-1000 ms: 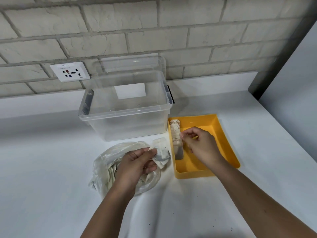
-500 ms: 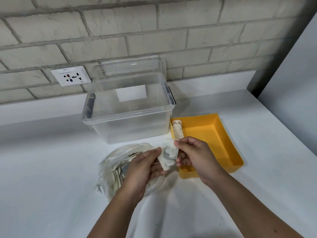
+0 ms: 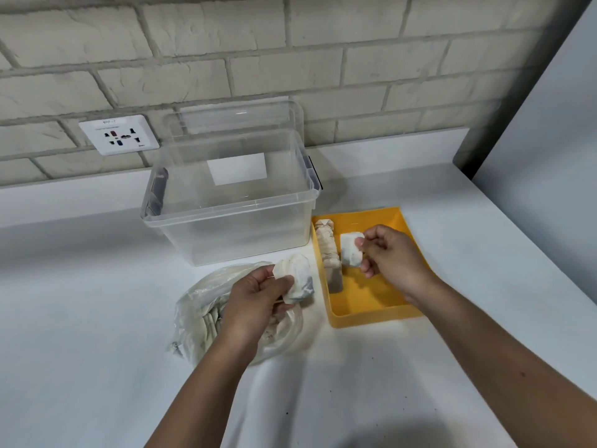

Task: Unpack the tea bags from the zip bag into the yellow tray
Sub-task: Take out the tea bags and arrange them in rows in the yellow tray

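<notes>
- One white tabletop (image 3: 97, 318), which carries everything listed below.
- One pale brick wall (image 3: 290, 43) behind it.
- One clear plastic box (image 3: 226, 227), open and with nothing visible inside, at the back of the tabletop. Its lid (image 3: 239, 114) leans on the wall behind it.
- One zip bag (image 3: 200, 305), crumpled, lying in front of the box and left of the tray. More tea bags show through its film.
- One yellow tray (image 3: 371, 305), just right of the box and the zip bag, with most of its floor bare.
- One right hand (image 3: 391, 257), over the tray, fingers (image 3: 365, 240) curled and pinching a tea bag by its right edge.
- One left hand (image 3: 258, 299), over the mouth of the zip bag, fingers pinching a second tea bag.
- One row of tea bags (image 3: 328, 250), packed on edge along the tray's left wall and running from far to near.
- One tea bag (image 3: 350, 253), in the right hand. It lies to the left of those fingers, just right of the row, with its long axis near to far, parallel with the row. It looks ready to go straight down beside the row.
- One second tea bag (image 3: 298, 276), in the left hand, left of the tray's wall and outside it. The right hand is the nearer to the tray, so this bag probably goes in after the other.
- One wall socket (image 3: 119, 134), left of the box.
</notes>
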Demonstrator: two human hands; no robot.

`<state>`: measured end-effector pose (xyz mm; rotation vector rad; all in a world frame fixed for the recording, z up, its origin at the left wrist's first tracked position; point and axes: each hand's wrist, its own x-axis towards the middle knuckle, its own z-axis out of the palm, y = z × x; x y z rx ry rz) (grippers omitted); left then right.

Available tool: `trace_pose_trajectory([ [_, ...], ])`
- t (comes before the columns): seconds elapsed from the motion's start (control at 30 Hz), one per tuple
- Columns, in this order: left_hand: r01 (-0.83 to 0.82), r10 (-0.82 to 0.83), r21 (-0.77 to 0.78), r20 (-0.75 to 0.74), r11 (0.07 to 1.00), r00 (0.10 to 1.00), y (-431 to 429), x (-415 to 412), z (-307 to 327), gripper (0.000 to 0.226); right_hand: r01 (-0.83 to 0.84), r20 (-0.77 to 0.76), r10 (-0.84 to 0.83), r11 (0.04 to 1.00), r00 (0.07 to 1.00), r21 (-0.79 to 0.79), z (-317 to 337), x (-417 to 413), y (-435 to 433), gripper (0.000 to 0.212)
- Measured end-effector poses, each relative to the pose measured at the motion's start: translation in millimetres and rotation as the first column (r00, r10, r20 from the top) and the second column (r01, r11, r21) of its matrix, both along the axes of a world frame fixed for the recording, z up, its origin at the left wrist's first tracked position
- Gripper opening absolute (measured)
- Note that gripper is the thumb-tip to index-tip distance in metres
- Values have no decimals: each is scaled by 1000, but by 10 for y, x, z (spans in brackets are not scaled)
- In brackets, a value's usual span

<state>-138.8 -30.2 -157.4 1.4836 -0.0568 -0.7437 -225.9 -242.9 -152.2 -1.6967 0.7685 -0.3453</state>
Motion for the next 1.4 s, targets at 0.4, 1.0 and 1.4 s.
trace_pose_trajectory([
  [0.4, -16, 15, 8, 26, 1000, 1000, -26, -14, -53, 14, -231, -318, 270, 960, 909, 155, -344, 125, 47, 12],
  [1.0, 41, -40, -29, 48, 999, 998, -90, -105, 81, 9, -271, -53, 269, 961, 962, -47, 225, -4, 322, 17],
  [1.4, -7, 5, 20, 101, 1000, 995, -165, -144, 106, 9, -234, -113, 210, 932, 971, -276, 217, -194, 2, 10],
])
